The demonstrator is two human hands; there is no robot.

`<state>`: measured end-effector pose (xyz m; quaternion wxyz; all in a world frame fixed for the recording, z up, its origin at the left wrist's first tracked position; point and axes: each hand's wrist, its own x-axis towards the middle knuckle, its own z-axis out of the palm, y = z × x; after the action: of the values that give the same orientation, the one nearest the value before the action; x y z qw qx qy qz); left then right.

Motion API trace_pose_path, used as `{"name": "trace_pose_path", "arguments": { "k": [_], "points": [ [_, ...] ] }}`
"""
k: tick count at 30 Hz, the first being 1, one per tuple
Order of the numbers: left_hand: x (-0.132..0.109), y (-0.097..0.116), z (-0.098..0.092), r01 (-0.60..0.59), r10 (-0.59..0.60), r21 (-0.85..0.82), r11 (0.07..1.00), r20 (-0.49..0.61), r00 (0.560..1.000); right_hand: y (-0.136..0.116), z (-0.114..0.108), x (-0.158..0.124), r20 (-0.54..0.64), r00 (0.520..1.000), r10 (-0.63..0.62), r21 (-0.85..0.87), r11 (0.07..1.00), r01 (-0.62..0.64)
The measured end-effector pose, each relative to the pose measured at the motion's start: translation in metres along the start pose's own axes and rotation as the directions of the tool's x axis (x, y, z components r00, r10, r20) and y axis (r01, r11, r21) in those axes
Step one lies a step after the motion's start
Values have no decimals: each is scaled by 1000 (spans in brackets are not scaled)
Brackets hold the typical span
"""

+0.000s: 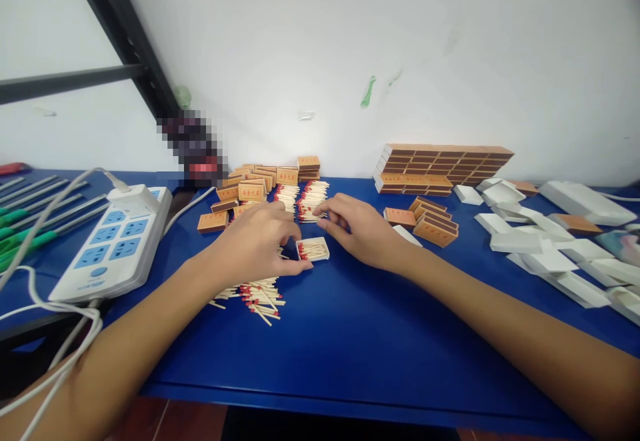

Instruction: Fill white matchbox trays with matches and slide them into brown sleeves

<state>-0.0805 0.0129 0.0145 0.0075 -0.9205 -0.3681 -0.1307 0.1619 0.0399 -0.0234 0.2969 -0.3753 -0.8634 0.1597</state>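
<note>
A small white matchbox tray (320, 255) with red-tipped matches in it lies on the blue table. The curved thumb and index finger of my left hand (263, 237) are closed around its left end. My right hand (357, 227) hovers just beyond the tray's right side, its thumb and index tip a little apart and nothing visible between them. Those fingertips are beside the right-hand stack of matches (313, 195). Another stack of matches (287, 194) stands to its left. Loose matches (263, 296) spread below my left wrist, partly hidden by it.
Orange matchboxes (251, 191) are heaped at the back left. A neat matchbox stack (445, 161) stands against the wall, with several loose boxes (435, 221) before it. White trays (545, 254) cover the right. A power strip (120, 241) and green-handled tools (30, 244) occupy the left.
</note>
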Motion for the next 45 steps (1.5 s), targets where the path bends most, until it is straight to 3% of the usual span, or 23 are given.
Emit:
{"name": "trace_pose_path", "arguments": {
  "k": [6,14,27,35,45],
  "points": [
    [0,0,1,-5,5,-3,1000,-3,1000,16,6,4,62,998,30,-95,995,-24],
    [0,-1,1,-23,23,1,1000,-18,1000,9,10,0,-18,1000,-12,-44,999,11],
    [0,1,0,-17,17,0,1000,-13,1000,6,13,3,49,994,96,-66,994,-92],
    [0,0,-3,16,-16,-28,999,9,1000,6,-4,3,144,972,186,-233,961,-150],
    [0,-1,-3,18,-18,-21,1000,12,1000,12,-29,-11,168,965,201,-278,949,-149]
  ]
}}
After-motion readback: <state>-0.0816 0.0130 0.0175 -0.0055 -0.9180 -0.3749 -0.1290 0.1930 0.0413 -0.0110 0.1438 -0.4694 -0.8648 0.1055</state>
